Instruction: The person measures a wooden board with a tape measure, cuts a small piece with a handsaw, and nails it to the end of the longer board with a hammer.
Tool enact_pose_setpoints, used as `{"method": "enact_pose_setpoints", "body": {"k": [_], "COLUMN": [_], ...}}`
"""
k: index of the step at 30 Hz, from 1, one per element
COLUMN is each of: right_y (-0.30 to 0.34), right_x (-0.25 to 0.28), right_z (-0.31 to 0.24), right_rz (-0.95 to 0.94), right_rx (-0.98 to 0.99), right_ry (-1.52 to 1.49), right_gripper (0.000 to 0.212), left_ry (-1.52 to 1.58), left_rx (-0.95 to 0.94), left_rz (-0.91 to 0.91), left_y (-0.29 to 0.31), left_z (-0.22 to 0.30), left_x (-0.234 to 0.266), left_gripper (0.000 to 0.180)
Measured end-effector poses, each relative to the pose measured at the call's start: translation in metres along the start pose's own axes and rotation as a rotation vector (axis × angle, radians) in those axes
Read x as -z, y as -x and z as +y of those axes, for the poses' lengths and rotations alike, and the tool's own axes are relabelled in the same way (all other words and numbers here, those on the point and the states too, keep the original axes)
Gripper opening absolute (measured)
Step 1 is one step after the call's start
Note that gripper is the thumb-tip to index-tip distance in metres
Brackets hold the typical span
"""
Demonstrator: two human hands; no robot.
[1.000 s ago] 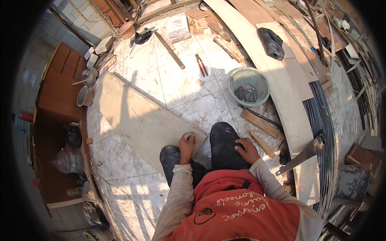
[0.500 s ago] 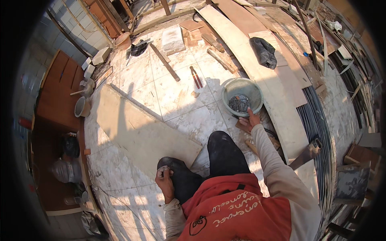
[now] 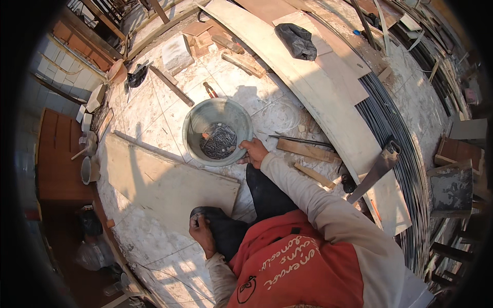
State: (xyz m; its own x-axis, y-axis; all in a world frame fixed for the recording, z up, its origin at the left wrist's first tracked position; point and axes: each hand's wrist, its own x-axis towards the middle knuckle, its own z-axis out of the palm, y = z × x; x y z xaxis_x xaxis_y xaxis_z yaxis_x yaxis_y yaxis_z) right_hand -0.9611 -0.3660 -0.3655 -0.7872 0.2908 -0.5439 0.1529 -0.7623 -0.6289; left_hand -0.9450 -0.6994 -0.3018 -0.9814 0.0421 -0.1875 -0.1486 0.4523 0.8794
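Note:
My right hand (image 3: 255, 152) grips the near right rim of a grey-green plastic bucket (image 3: 195, 123), thumb on the rim. Many loose nails (image 3: 221, 142) and a small orange piece lie at the bottom of the bucket. Resting by my bent left knee, my left hand (image 3: 202, 234) has its fingers curled closed; whatever they hold, if anything, is hidden. Just beyond the bucket, the head of a pair of pincers (image 3: 209, 90) shows, its red handles mostly covered. A pale plywood board (image 3: 164, 182) lies on the tiles between the bucket and my left hand.
A handsaw (image 3: 377, 167) and dark metal rods (image 3: 390, 126) lie to the right, beside long plywood sheets (image 3: 328, 97). Wood offcuts (image 3: 307, 150) sit near my right forearm. Ahead is a white block (image 3: 176, 54); a brown cabinet (image 3: 64, 154) stands left.
My right hand has brought the bucket leftward, in front of my knees, uncovering wood pieces and a ring mark on the floor. The view has turned right. My left hand stays by the knee.

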Motion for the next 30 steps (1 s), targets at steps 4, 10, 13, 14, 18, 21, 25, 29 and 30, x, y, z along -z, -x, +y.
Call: {"method": "enact_pose_setpoints", "body": {"k": [4, 10, 13, 14, 18, 21, 25, 29, 30], "right_y": [-0.012, -0.044, -0.063, -0.068, -0.086, -0.083, -0.057, -0.023, -0.010], "right_x": [-0.022, 0.041, 0.083, 0.095, 0.131, 0.135, 0.156, 0.145, 0.124], "right_z": [0.022, 0.020, -0.004, -0.011, -0.034, -0.026, 0.006, 0.059, 0.067], "right_rz": [-0.051, 0.114, 0.216, 0.243, 0.267, 0.208, 0.206, -0.039, -0.097], "right_rx": [-0.098, -0.004, 0.068, 0.096, 0.102, 0.087, 0.001, 0.456, 0.438], "right_ry": [0.002, -0.045, -0.115, -0.137, -0.295, -0.314, -0.104, 0.934, 0.951], "right_gripper": [0.025, 0.025, 0.024, 0.024, 0.035, 0.047, 0.053, 0.045, 0.045], "left_ry": [0.078, 0.267, 0.297, 0.281, 0.303, 0.259, 0.455, 0.998, 1.004], "left_rx": [-0.015, 0.036, 0.053, 0.078, 0.112, 0.144, 0.190, 0.150, 0.151], "left_rz": [0.084, 0.108, 0.102, 0.087, 0.111, 0.105, 0.126, 0.348, 0.411], "left_y": [0.006, 0.006, 0.001, 0.000, 0.002, 0.005, -0.005, -0.009, 0.003], "left_z": [-0.009, -0.015, -0.023, -0.023, -0.013, -0.019, -0.012, -0.045, -0.066], "left_x": [0.006, 0.005, 0.000, 0.000, 0.002, 0.016, 0.013, 0.026, 0.038], "left_gripper": [0.013, 0.011, 0.013, 0.014, 0.014, 0.015, 0.016, 0.014, 0.014]}}
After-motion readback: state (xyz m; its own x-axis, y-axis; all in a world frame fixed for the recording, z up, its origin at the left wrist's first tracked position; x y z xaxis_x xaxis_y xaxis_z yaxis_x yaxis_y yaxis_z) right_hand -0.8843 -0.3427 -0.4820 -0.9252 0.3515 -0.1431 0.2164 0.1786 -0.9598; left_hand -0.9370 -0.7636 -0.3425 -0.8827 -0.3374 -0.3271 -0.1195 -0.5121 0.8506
